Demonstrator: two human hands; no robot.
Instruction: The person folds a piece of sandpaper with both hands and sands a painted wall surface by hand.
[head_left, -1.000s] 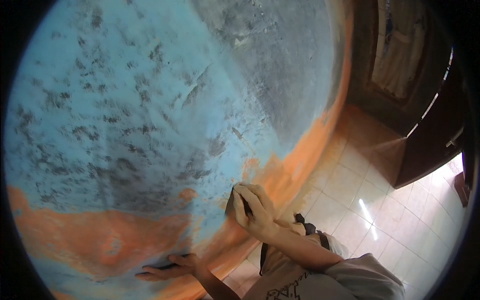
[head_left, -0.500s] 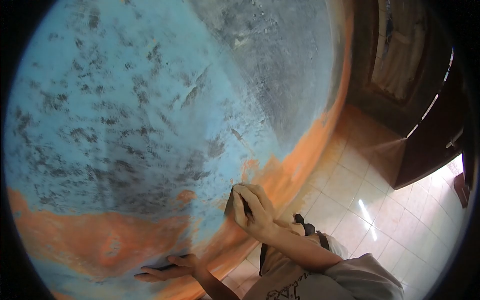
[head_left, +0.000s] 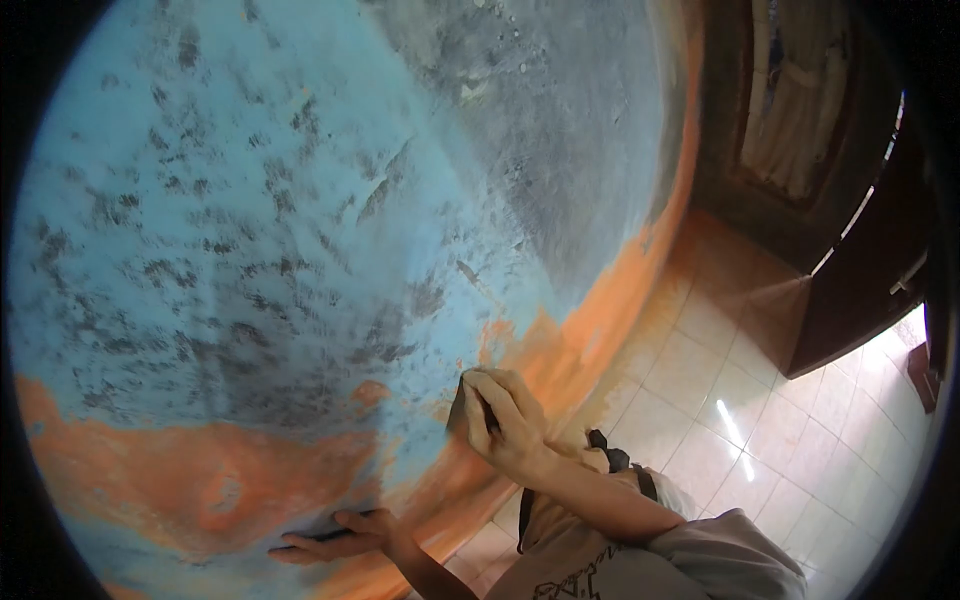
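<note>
My right hand [head_left: 508,424] is closed around a dark, flat piece that looks like sandpaper [head_left: 458,407]. The piece is pressed against the painted wall [head_left: 330,240], where the blue paint meets the orange. Lower and to the left, my left hand [head_left: 335,538] rests on the wall with its fingers stretched out. Dark shadow lies along that hand's upper edge, and nothing shows in its grip. Worn dark patches and scratches mark the blue area above both hands.
A grey section [head_left: 560,130] of the wall is at the upper right, bordered by an orange band [head_left: 610,300]. Pale floor tiles [head_left: 740,400] lie on the right. Beyond them are a dark door [head_left: 870,250] and a curtained window [head_left: 800,110].
The wall markings have shifted very slightly left in the view. Both hands keep nearly the same place and grip.
</note>
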